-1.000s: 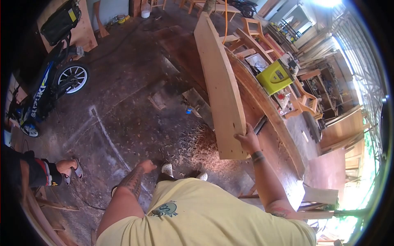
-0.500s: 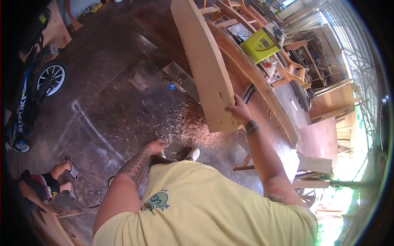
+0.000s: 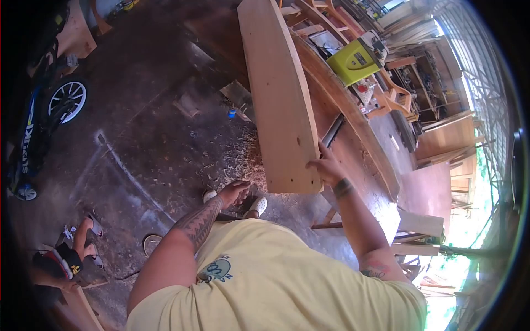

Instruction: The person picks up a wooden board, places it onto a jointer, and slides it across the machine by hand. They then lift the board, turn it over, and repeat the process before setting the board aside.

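Note:
A long, pale wooden board (image 3: 279, 99) with a curved right edge stretches away in front of me. My right hand (image 3: 327, 165) grips its near right edge, thumb on the upper face, while the fingers beneath are partly hidden. Left of the board's near end, my left hand (image 3: 234, 193) hovers over my shoes, fingers curled in, and I see nothing in it. Small dark holes mark the board's near end. Wood shavings (image 3: 248, 160) cover the floor just left of it.
A thick wooden slab (image 3: 353, 121) with a yellow-green machine (image 3: 353, 62) beyond it lies to the right. A blue cap-like object (image 3: 231, 113) and wood offcuts are on the floor. A wheeled Suzuki vehicle (image 3: 67, 102) stands left; another person's legs (image 3: 83, 243) show below it.
The board's near end has come closer to me, with my right hand still on its edge. My left hand has moved right, toward the board, and its fingers have curled in.

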{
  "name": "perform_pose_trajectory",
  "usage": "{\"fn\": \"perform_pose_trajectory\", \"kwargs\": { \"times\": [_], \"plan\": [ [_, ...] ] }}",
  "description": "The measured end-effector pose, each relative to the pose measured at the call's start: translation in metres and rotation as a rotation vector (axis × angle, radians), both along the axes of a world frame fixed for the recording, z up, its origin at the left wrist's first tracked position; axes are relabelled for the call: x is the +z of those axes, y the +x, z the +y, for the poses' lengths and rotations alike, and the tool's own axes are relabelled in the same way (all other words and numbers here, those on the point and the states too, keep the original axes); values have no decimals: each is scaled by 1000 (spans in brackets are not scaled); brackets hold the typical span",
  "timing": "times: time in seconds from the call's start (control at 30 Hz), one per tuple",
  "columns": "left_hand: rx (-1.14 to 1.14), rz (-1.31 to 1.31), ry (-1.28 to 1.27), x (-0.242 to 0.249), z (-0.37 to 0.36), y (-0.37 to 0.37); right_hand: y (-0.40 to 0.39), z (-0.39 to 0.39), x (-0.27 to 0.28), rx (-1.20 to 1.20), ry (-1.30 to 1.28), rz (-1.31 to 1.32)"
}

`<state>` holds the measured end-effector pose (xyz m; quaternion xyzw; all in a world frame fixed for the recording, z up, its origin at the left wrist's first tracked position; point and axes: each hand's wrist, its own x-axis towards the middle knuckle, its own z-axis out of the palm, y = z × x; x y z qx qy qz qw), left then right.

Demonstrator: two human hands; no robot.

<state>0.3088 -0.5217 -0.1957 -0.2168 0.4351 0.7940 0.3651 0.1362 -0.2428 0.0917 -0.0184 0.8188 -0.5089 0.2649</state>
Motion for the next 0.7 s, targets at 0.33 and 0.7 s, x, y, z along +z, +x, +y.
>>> {"fn": "perform_pose_trajectory", "kwargs": {
  "times": [0.33, 0.7],
  "plan": [
    [207, -69, 399, 3, 40, 15, 59, 43, -61, -111, -319, -293],
    [397, -157, 397, -9, 24, 62, 87, 43, -113, -147, -273, -341]
  ]
}}
